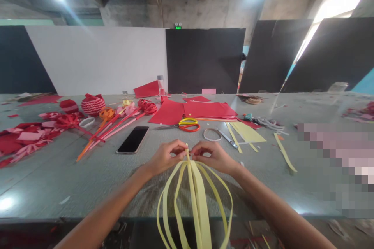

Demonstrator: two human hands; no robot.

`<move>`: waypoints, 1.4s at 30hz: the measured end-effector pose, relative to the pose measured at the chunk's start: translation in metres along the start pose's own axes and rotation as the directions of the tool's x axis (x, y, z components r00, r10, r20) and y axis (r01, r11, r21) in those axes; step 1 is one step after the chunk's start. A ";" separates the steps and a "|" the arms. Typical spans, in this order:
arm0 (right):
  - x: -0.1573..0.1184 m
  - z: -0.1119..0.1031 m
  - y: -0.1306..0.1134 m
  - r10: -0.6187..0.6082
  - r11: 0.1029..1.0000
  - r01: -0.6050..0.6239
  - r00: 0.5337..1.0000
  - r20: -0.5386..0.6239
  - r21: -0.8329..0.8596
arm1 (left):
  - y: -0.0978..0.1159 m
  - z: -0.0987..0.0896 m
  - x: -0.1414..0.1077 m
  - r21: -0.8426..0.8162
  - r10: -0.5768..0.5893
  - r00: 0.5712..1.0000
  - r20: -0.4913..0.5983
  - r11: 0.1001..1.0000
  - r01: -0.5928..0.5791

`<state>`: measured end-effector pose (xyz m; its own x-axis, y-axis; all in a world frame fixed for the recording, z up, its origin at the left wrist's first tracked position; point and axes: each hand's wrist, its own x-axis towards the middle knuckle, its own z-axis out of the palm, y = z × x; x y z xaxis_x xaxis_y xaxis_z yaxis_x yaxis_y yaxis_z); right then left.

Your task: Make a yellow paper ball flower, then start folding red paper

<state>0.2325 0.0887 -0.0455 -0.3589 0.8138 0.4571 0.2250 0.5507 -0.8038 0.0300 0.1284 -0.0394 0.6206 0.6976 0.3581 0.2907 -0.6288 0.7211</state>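
Observation:
Several pale yellow paper strips [204, 206] bow outward in loops and gather at a narrow top between my hands, hanging over the table's front edge. My left hand [168, 156] pinches this gathered top from the left, thumb and fingertips pressed together. From the other side, my right hand [214, 156] pinches at the same spot with its fingertips. Just beyond my hands lie scissors [189, 124] with red and yellow handles, a roll of white tape [212, 134] and a utility knife [228, 139]. A black phone [133, 140] rests left of my left hand.
Red paper sheets [193, 111] lie at the table's middle back. Paper flowers on stems [112, 122] and red scraps [27, 138] spread across the left. Yellow sheets [248, 132] and a loose yellow strip [285, 153] are at right. A bottle [161, 85] stands near the white panel.

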 end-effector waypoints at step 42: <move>-0.001 0.002 -0.004 -0.027 0.989 0.012 0.994 -0.105 -0.144 | 0.070 -0.019 0.021 0.628 -0.040 0.956 0.290 0.762 -0.159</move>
<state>0.2302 0.0858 -0.0432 -0.2679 0.8135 0.5162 0.3493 0.5814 -0.7349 0.0492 0.1060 0.0298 0.7930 0.5927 0.1409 0.5806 -0.8053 0.1199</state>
